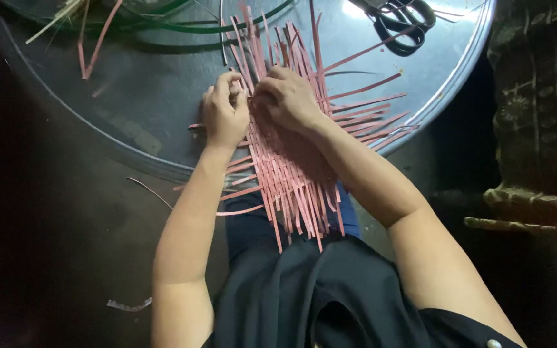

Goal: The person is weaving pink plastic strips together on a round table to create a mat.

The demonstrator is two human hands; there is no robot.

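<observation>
Weaving in hand: one mat of flat pink strips (291, 174), thin, stiff-looking and ribbon-like, interlaced at the centre with loose ends fanning out on every side. It lies half on a round desk (143, 109) of grey, glossy metal with a raised rim, half over the person's lap. Left hand (225, 116): fingers bent, pinching strips at the mat's left edge, grip closed on them. Right hand (289, 98): pressed knuckles-up on the weave just beside the left, fingertips curled under and hidden, so whether the grip clasps a strip cannot be told. Black scissors (402, 22), looped handles, lie on the desk's far side, partly cut off by the frame. Spare pink strips (91, 45) and green bands (214, 27) lie at the top edge. Surroundings dark, hard to make out; a patterned fabric (539, 109) is at right.
</observation>
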